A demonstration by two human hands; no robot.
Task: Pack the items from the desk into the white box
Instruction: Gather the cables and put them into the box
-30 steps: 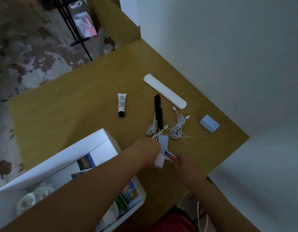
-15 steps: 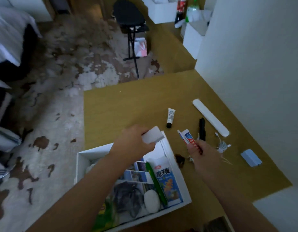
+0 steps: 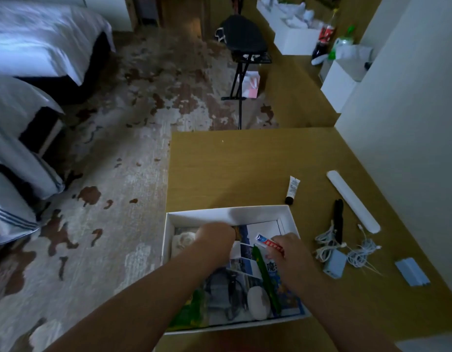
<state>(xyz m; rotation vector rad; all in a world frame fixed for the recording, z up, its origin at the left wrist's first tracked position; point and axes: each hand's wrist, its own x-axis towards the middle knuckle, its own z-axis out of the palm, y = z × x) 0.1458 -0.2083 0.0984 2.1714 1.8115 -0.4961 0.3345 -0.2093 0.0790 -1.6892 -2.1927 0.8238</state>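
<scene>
The white box [image 3: 228, 215] sits open at the near left edge of the surface [image 3: 232, 171], already crowded with printed packets, a green stick-shaped item, a pale oval object and dark cords. Both hands are over it. The left hand [image 3: 214, 237] is lowered into the far left part of the box with the knuckles up; a small white object [image 3: 235, 250] shows just under it, but whether the fingers are closed on it cannot be told. The right hand [image 3: 287, 251] is above the right half of the box, its fingers pinching a red, white and blue tube [image 3: 268, 244] that points left over the contents.

Items remaining on the surface, all right of the box: a white tube with a black cap [image 3: 292, 190] near the far right corner of the box; a long white case [image 3: 352, 200] lying diagonally; a black elongated item [image 3: 338, 219] beside it; tangled white cables [image 3: 347, 247]; a light blue adapter [image 3: 334, 266] touching the cables; a pale blue block [image 3: 411, 271] well apart at the far right.
</scene>
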